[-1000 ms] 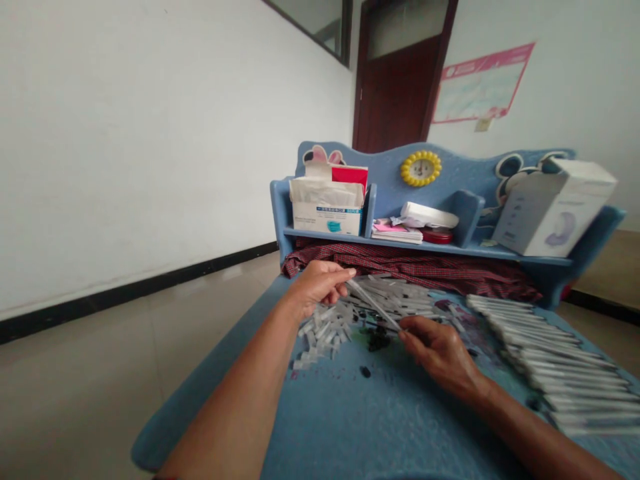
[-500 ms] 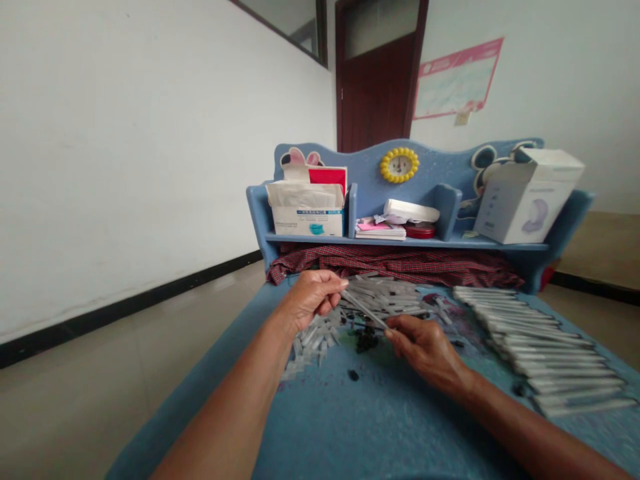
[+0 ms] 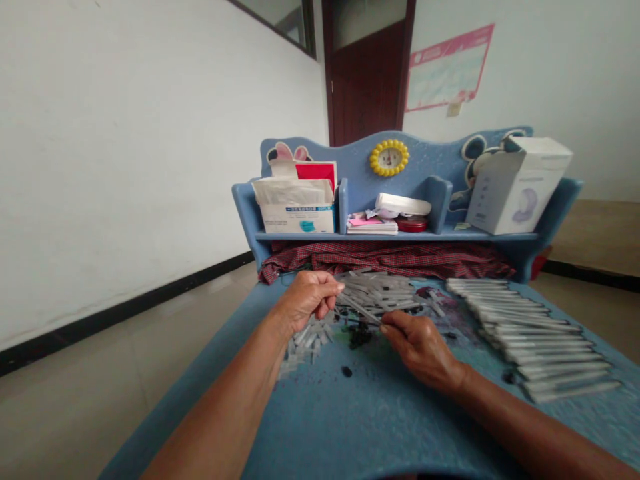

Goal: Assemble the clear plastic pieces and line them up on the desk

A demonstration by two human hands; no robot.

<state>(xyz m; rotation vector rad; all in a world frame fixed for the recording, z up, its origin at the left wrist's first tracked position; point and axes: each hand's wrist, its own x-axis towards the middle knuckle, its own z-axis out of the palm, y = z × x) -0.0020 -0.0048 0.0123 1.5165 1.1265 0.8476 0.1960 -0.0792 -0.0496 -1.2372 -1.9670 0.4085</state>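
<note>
Stretching slantwise between two bare hands, a slim pale plastic tube [image 3: 361, 309] hangs just above the middle of a blue painted desk top [image 3: 380, 413]. The left hand [image 3: 306, 298] pinches the tube's far upper end between thumb and fingertips, knuckles up, with the other fingers curled under. The right hand [image 3: 419, 343] grips the near lower end with thumb and forefinger, back of the hand facing up. Both bare forearms reach in from the bottom edge and angle toward each other.

Directly behind the tube lies a loose heap of similar pale tubes [image 3: 387, 293], so the tube's outline is hard to follow and its exact ends are uncertain. Under the left wrist sits a scatter of short pale plastic pieces [image 3: 305, 340]. A clump of small dark bits [image 3: 358, 335] rests on the desk between the hands, just below the tube. To the right, well apart from the right hand, a neat row of long pale tubes [image 3: 530, 333] lies side by side.

At the desk's far edge a red checked cloth [image 3: 390, 257] is bunched under a blue shelf [image 3: 400, 235]. The shelf carries a white cardboard box stuffed with paper [image 3: 296, 203] on the left and a tilted white carton [image 3: 515, 187] on the right, with a round yellow clock [image 3: 389, 158] on the backboard above. Behind stand a dark red door [image 3: 367, 73] and a pink wall poster [image 3: 447, 67].
</note>
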